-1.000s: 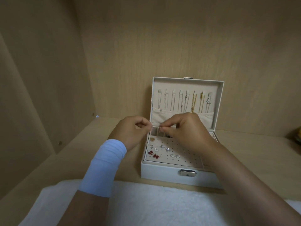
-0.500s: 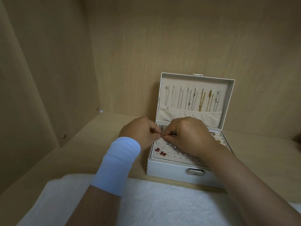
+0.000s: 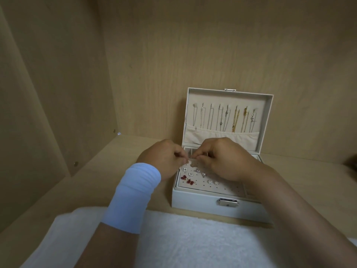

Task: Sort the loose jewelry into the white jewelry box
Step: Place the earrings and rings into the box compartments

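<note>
Both hands meet at the centre of the frame, over the rear left of the open box. Left hand (image 3: pixel 164 157), with a pale blue wrist band (image 3: pixel 133 196) behind it, has its fingers curled in and its thumb and forefinger pinched together; right hand (image 3: pixel 224 157) is curled the same way, fingertips pinched toward the left hand's. Something very small seems to sit between the two pinches, but it is too tiny and blurred to name.

Largest in view is the light wooden cabinet (image 3: pixel 193 45), whose back and left walls fill the upper frame; its shelf (image 3: pixel 116 171) runs across the middle. A white towel (image 3: pixel 193 238) covers the lower part of the frame, just in front of the box.

Right of centre, the white jewelry box (image 3: pixel 202 202) stands on the shelf with its lid (image 3: pixel 228 97) upright against the back wall and a metal clasp (image 3: pixel 228 202) on its front. Silver and gold necklaces (image 3: pixel 235 120) hang in a row inside the lid, their ends tucked into a cloth pocket (image 3: pixel 212 136).

Beneath the hands lies the box's perforated earring panel (image 3: pixel 218 188). Pinned on its left half are two red earrings (image 3: pixel 187 180), small square silver studs (image 3: pixel 185 169) and a pair of sparkly round studs (image 3: pixel 212 182).
</note>
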The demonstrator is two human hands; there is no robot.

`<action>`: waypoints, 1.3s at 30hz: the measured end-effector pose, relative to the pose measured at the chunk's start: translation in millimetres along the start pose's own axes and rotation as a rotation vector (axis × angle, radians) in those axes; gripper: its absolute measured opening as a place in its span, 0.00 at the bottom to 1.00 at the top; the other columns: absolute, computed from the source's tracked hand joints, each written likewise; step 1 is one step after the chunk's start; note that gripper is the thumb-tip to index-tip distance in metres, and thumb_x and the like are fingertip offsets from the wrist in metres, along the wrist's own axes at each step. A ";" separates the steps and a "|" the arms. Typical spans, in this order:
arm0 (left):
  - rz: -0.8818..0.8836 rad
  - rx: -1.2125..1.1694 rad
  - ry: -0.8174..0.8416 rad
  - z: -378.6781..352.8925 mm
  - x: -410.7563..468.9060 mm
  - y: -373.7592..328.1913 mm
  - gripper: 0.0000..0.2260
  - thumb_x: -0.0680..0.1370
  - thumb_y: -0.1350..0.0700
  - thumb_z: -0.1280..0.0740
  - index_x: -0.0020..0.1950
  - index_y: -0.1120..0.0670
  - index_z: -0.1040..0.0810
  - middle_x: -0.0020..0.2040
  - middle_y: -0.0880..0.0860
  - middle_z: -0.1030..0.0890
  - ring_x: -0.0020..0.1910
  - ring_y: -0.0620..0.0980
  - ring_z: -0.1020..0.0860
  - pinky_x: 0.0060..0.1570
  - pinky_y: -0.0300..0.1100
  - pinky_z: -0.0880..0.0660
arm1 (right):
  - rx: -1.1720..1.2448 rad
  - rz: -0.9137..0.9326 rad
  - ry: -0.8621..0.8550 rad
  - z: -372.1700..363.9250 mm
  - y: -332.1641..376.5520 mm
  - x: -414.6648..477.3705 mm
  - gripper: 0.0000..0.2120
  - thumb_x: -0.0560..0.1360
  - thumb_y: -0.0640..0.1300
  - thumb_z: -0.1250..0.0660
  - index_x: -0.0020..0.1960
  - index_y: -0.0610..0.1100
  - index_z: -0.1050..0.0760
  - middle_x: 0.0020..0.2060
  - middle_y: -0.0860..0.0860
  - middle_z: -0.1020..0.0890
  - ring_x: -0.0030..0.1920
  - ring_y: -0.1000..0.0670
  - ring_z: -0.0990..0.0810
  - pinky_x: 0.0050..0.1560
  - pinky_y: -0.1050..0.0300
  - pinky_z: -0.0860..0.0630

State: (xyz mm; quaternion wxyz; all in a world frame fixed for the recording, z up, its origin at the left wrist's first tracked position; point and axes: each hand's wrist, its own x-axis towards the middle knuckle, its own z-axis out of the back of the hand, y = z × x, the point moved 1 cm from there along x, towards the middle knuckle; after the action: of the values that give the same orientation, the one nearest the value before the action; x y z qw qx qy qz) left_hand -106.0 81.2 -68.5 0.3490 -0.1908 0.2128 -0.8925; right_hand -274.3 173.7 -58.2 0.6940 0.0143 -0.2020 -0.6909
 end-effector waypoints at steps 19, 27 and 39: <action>-0.385 0.080 0.071 -58.8 23.6 -161.4 0.06 0.77 0.51 0.34 0.50 0.45 0.17 0.48 0.42 0.22 0.44 0.43 0.24 0.53 0.45 0.24 | 0.055 -0.398 -0.034 77.1 -105.9 -117.6 0.08 0.76 0.43 0.30 0.52 0.50 0.15 0.43 0.58 0.18 0.48 0.56 0.19 0.53 0.60 0.25; -0.355 0.358 0.219 -108.9 48.1 -200.3 0.08 0.77 0.50 0.34 0.50 0.47 0.16 0.55 0.50 0.22 0.52 0.54 0.22 0.53 0.44 0.25 | 0.080 -0.429 0.150 42.4 -133.9 -133.1 0.12 0.69 0.54 0.25 0.35 0.55 0.28 0.36 0.57 0.21 0.40 0.52 0.22 0.41 0.58 0.28; -0.340 0.310 0.238 -115.5 55.4 -195.6 0.09 0.76 0.54 0.33 0.55 0.45 0.20 0.54 0.46 0.23 0.55 0.45 0.27 0.56 0.40 0.29 | 0.337 -0.427 0.072 40.6 -159.4 -137.9 0.05 0.70 0.45 0.22 0.38 0.52 0.17 0.29 0.60 0.20 0.30 0.64 0.25 0.36 0.70 0.31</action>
State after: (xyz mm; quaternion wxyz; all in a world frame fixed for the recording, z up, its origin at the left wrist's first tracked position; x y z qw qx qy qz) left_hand -306.4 200.9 -54.2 0.1915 -0.0618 0.0780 -0.9764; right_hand -433.4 310.1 -104.6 0.5274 0.1965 -0.2817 -0.7771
